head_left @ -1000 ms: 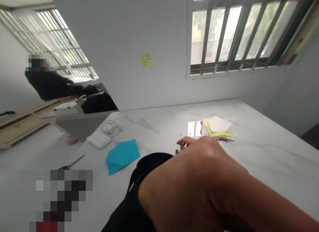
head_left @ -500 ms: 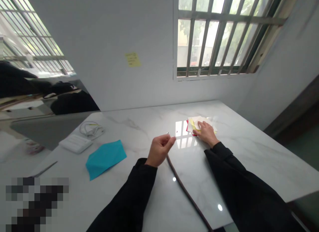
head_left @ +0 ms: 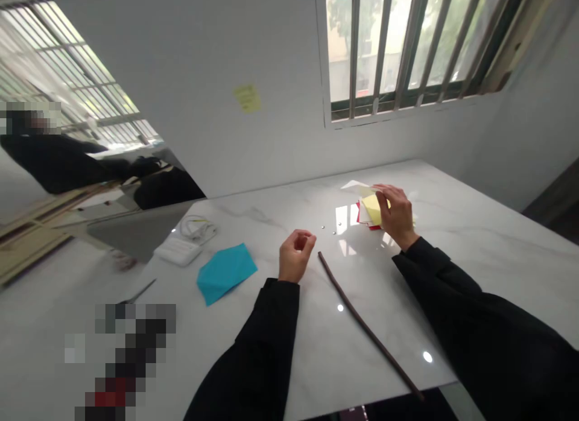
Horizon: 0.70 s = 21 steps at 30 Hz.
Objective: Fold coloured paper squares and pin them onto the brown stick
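Note:
My right hand (head_left: 395, 213) pinches a white sheet of paper (head_left: 355, 185), lifted at its left side above a small pile of coloured papers (head_left: 371, 210), with yellow on top and red edges below. My left hand (head_left: 295, 255) hovers over the table with thumb and fingertips together; whether anything is between them cannot be made out. Just right of its fingertips lies the upper end of a long, thin brown stick (head_left: 362, 324), which runs down to the table's front edge. Three tiny shiny beads (head_left: 334, 233) rest between my left hand and the papers.
A blue paper sheet (head_left: 226, 273) lies left of my left arm. Behind it are a white box (head_left: 178, 251) and a coiled white cable (head_left: 198, 228). A dark thin tool (head_left: 142, 290) sits further left. A yellow note (head_left: 248, 99) sticks to the wall. Another person (head_left: 45, 155) appears far left.
My right hand has gone from lying flat on the papers to raising a white sheet off them. My left hand has drawn away from the beads and the stick's end. The view has shifted.

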Available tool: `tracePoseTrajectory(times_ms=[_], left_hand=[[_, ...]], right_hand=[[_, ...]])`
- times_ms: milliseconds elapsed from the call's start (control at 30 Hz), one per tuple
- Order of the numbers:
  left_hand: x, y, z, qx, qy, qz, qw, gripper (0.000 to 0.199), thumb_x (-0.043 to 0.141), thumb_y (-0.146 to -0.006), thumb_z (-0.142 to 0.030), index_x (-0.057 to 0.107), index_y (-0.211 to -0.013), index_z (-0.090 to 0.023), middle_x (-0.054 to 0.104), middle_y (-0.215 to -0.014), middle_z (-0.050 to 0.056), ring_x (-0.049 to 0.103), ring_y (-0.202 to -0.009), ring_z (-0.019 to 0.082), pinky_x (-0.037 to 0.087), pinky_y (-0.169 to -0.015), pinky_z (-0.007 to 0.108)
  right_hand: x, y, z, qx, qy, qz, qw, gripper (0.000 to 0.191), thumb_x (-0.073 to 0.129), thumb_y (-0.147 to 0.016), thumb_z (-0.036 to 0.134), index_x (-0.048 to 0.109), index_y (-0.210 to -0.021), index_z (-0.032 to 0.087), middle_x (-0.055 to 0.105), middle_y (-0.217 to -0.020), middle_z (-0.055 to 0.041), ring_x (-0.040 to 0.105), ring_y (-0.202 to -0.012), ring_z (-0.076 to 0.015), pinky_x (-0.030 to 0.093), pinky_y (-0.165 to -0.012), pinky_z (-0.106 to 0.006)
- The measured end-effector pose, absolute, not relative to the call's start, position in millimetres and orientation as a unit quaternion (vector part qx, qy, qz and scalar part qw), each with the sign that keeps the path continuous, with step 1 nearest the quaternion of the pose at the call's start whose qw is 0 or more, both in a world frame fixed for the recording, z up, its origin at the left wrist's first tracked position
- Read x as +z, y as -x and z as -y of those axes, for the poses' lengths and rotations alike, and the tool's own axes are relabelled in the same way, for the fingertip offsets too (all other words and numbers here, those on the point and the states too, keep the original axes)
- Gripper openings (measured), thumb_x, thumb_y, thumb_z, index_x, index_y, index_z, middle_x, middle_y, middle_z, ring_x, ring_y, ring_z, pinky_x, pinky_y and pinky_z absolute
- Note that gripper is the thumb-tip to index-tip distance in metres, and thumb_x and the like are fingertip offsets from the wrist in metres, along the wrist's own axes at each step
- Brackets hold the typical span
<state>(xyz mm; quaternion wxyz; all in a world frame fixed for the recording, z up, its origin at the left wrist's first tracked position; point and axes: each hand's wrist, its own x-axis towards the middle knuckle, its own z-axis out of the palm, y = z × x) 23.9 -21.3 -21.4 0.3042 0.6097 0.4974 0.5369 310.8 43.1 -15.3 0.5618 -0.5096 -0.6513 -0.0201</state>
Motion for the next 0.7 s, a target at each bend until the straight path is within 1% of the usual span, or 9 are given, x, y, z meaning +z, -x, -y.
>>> tracePoseTrajectory(times_ms=[33,100,167,200,233,300,400,533,700], left_hand=[[-23.4,-24.4,21.1,0.547,-0.594,-0.486,0.336,0.035,0.078,-0.084,-0.048,0.07,-0.105,-0.021,0.067,-0.091,0.005,0.061,-0.08,0.017,0.049,-0.073,0.029],[-25.9,-25.0,19.9,0.563,-0.549,-0.482,0.388,0.071,0.089,-0.073,-0.05,0.062,-0.133,-0.022,0.065,-0.128,0.015,0.065,-0.104,0.024,0.053,-0.086,0.034],[-26.8,-25.6,18.5,0.573,-0.5,-0.48,0.437,0.097,0.096,-0.063,-0.051,0.052,-0.145,-0.023,0.055,-0.147,0.021,0.062,-0.119,0.03,0.053,-0.095,0.039],[-27.0,-25.8,18.0,0.577,-0.485,-0.472,0.457,0.102,0.097,-0.06,-0.051,0.051,-0.146,-0.023,0.055,-0.148,0.022,0.062,-0.121,0.03,0.052,-0.096,0.039],[-27.0,-26.1,17.8,0.579,-0.479,-0.46,0.473,0.1,0.097,-0.059,-0.051,0.053,-0.144,-0.022,0.059,-0.143,0.021,0.064,-0.117,0.029,0.053,-0.094,0.038],[-26.9,-26.2,18.0,0.576,-0.486,-0.442,0.487,0.08,0.095,-0.063,-0.051,0.063,-0.128,-0.018,0.071,-0.119,0.015,0.068,-0.096,0.023,0.054,-0.083,0.033],[-26.6,-25.7,19.4,0.574,-0.496,-0.443,0.478,0.05,0.089,-0.069,-0.052,0.07,-0.097,-0.015,0.072,-0.089,0.007,0.06,-0.068,0.014,0.049,-0.061,0.028],[-25.5,-23.9,19.6,0.59,-0.471,-0.46,0.467,0.045,0.087,-0.071,-0.05,0.067,-0.093,-0.015,0.07,-0.088,0.004,0.057,-0.063,0.011,0.046,-0.053,0.024],[-26.0,-24.5,18.6,0.573,-0.449,-0.455,0.513,0.049,0.088,-0.07,-0.047,0.064,-0.1,-0.017,0.067,-0.082,0.0,0.061,-0.063,0.011,0.05,-0.056,0.022]], right_hand=[[-10.8,-298.4,-34.4,0.018,0.477,0.65,0.591,0.04,0.042,-0.108,0.043,0.074,-0.12,0.022,0.074,-0.126,-0.0106,0.065,-0.122,-0.0279,0.047,-0.108,-0.046],[-6.6,-273.2,-17.4,0.12,0.445,0.626,0.629,0.04,0.045,-0.107,0.049,0.074,-0.116,0.023,0.076,-0.112,-0.009,0.07,-0.106,-0.0269,0.054,-0.096,-0.043],[-9.3,-252.4,-4.5,0.23,0.425,0.571,0.663,0.041,0.05,-0.104,0.056,0.073,-0.099,0.022,0.074,-0.092,-0.0064,0.07,-0.086,-0.0235,0.058,-0.079,-0.037],[-12.4,-244.8,-0.5,0.294,0.416,0.544,0.666,0.041,0.052,-0.102,0.058,0.071,-0.096,0.022,0.072,-0.089,-0.0051,0.069,-0.081,-0.0221,0.058,-0.073,-0.035],[-16.1,-239.2,2.0,0.348,0.408,0.525,0.661,0.041,0.055,-0.1,0.06,0.07,-0.094,0.023,0.071,-0.087,-0.0043,0.069,-0.077,-0.0213,0.058,-0.067,-0.033],[-23.0,-233.3,3.5,0.419,0.402,0.512,0.633,0.042,0.058,-0.097,0.063,0.07,-0.094,0.023,0.072,-0.087,-0.004,0.068,-0.075,-0.0215,0.057,-0.062,-0.032],[-28.8,-231.1,2.0,0.465,0.396,0.518,0.598,0.04,0.066,-0.091,0.061,0.072,-0.099,0.022,0.076,-0.091,-0.0052,0.07,-0.079,-0.0232,0.059,-0.064,-0.033],[-32.2,-227.9,0.1,0.532,0.381,0.515,0.554,0.045,0.081,-0.079,0.048,0.07,-0.113,0.021,0.078,-0.095,-0.0056,0.071,-0.076,-0.0215,0.06,-0.065,-0.033],[-39.4,-224.4,-2.7,0.518,0.42,0.519,0.535,0.035,0.076,-0.078,0.043,0.07,-0.102,0.018,0.075,-0.079,-0.0033,0.06,-0.058,-0.0147,0.045,-0.048,-0.024]])
